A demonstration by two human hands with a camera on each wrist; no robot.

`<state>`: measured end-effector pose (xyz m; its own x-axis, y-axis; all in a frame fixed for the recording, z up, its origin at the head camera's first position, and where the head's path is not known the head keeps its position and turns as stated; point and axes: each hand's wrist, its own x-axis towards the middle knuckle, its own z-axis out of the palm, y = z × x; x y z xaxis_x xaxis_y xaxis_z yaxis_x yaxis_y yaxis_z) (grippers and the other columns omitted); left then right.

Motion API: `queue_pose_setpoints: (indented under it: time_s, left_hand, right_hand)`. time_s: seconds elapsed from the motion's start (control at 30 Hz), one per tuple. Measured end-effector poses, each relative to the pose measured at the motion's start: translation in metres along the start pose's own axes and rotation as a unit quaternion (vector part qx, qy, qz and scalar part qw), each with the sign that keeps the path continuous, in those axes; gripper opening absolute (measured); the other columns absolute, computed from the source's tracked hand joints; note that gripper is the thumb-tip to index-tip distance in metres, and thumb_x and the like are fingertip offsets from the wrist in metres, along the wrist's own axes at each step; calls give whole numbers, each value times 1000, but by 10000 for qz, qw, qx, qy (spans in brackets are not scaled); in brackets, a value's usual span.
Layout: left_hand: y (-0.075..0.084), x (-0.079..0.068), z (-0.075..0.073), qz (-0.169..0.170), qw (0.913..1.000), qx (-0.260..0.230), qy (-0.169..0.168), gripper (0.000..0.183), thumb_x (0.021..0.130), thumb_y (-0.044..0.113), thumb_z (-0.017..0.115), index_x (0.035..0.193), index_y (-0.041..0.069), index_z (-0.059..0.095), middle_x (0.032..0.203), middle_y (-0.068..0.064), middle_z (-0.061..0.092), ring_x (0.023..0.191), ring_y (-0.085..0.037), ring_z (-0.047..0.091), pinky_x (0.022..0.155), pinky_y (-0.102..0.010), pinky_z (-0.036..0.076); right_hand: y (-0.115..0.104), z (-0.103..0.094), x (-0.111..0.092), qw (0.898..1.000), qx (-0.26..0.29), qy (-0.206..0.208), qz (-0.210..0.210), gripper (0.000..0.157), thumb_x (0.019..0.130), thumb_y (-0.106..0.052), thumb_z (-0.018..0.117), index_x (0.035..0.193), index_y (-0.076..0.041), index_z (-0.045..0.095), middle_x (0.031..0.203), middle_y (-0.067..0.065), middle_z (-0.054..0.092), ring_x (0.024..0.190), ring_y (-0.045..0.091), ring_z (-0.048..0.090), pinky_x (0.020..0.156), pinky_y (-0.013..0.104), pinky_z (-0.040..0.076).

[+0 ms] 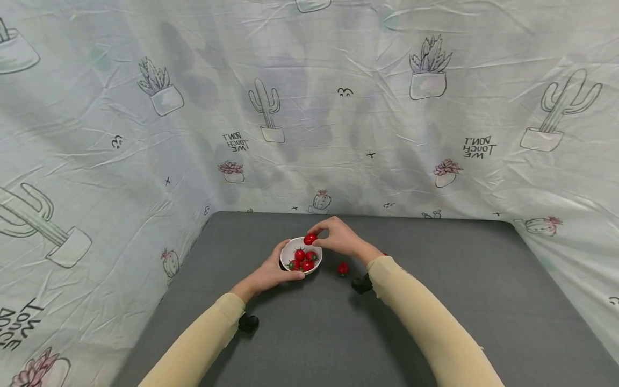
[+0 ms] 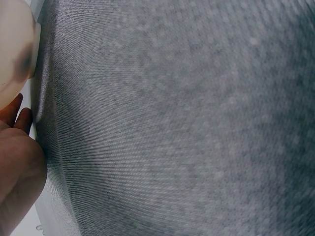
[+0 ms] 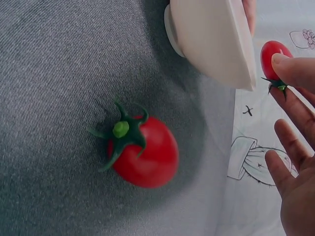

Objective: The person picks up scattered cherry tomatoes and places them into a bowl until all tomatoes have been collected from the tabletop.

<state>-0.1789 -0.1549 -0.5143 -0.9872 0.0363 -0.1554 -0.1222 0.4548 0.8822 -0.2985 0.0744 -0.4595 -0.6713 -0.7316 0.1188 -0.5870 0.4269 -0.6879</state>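
A white bowl [image 1: 289, 251] with several red cherry tomatoes [image 1: 300, 256] in it stands on the grey table. My left hand [image 1: 269, 271] holds the bowl from its left side, thumb along the near rim and fingers round the far side. Over the bowl's far right rim, my right hand [image 1: 338, 237] pinches a cherry tomato [image 3: 271, 53] between thumb and fingers; its green stem end points down in the right wrist view. One more cherry tomato [image 1: 343, 267] lies on the table just right of the bowl, its green calyx showing large in the right wrist view.
A sliver of red [image 1: 385, 254] peeks out behind the right forearm. Dark wrist devices [image 1: 249, 323] hang under both sleeves. The grey tabletop [image 1: 309, 333] ends at a pale curtain [image 1: 309, 177] printed with cacti, which rises behind and at the sides.
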Motion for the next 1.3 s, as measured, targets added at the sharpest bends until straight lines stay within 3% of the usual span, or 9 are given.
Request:
queue_pose_setpoints:
  time_s: [0.3, 0.73, 1.3]
  left_hand:
    - [0, 0, 0, 67, 9999, -122, -63, 113, 80, 42, 89, 163, 20, 16, 159, -10, 32, 141, -30, 37, 112, -56, 33]
    - [-1, 1, 0, 107, 9998, -183, -34, 112, 80, 39, 89, 163, 18, 17, 157, -11, 34, 139, -29, 40, 111, -54, 35]
    - [-1, 0, 2, 182, 9998, -60, 58, 115, 76, 40, 92, 163, 21, 18, 156, -10, 37, 138, -27, 42, 112, -51, 34]
  right_hand:
    - [-2, 2, 1, 10000, -62, -67, 35, 34, 96, -25, 74, 129, -17, 72, 121, -7, 67, 125, 22, 46, 102, 47, 41]
    - [1, -6, -5, 10000, 49, 11, 4, 36, 95, -28, 76, 130, -21, 72, 125, -8, 66, 129, 22, 45, 107, 51, 38]
    - [20, -41, -46, 9996, 133, 46, 258, 35, 96, -36, 74, 130, -30, 70, 134, -8, 60, 134, 21, 41, 109, 52, 36]
